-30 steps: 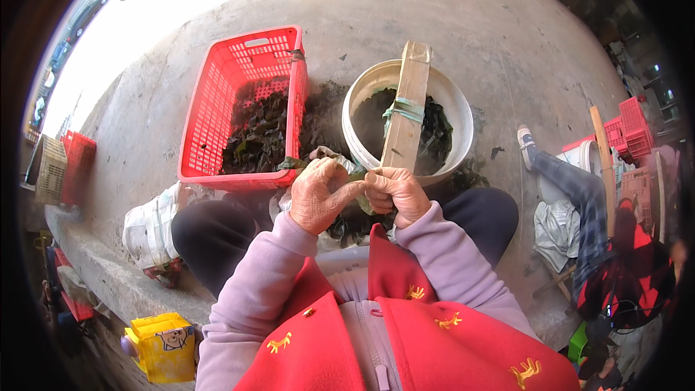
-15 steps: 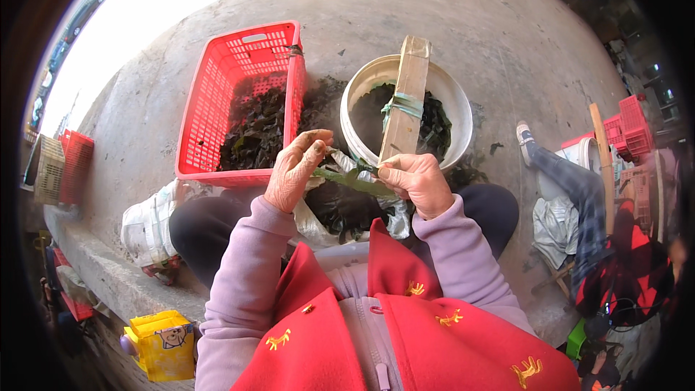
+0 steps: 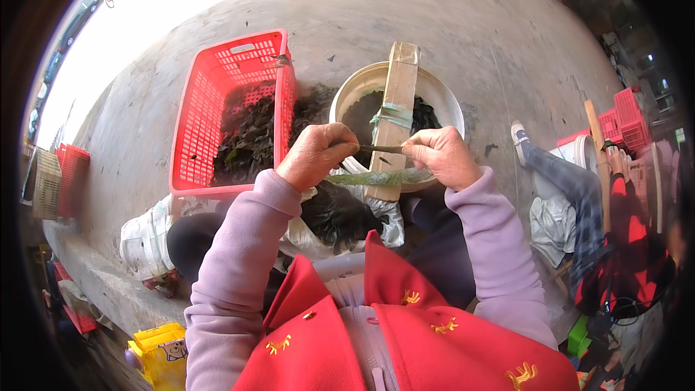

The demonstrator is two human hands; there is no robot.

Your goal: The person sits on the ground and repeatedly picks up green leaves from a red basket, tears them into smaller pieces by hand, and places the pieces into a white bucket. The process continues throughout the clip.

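Observation:
A dark green strip of seaweed (image 3: 381,149) is stretched level between my two hands. My left hand (image 3: 318,156) pinches one end with thumb and forefinger, and my right hand (image 3: 445,158) pinches the other. A paler green, translucent part (image 3: 376,177) hangs just below, across the near end of a wooden board (image 3: 397,94). This board lies across a white round bucket (image 3: 455,106), with greenish cord tied round it. Dark seaweed fills part of the bucket. Beneath my hands, more dark seaweed (image 3: 339,215) lies on a white plastic sack (image 3: 391,221) between my legs.
At the left stands a red plastic basket (image 3: 194,123) holding dark seaweed. A white woven sack (image 3: 147,242) and a yellow container (image 3: 163,358) are nearer on that side. To the right, another person's leg (image 3: 561,170) stretches out beside a white sack (image 3: 552,224) and red crates (image 3: 631,119).
Both hands have risen and moved apart to the right, pulling the seaweed into a taut strip. My left hand has gone from spread fingers to a pinch. The view has shifted slightly.

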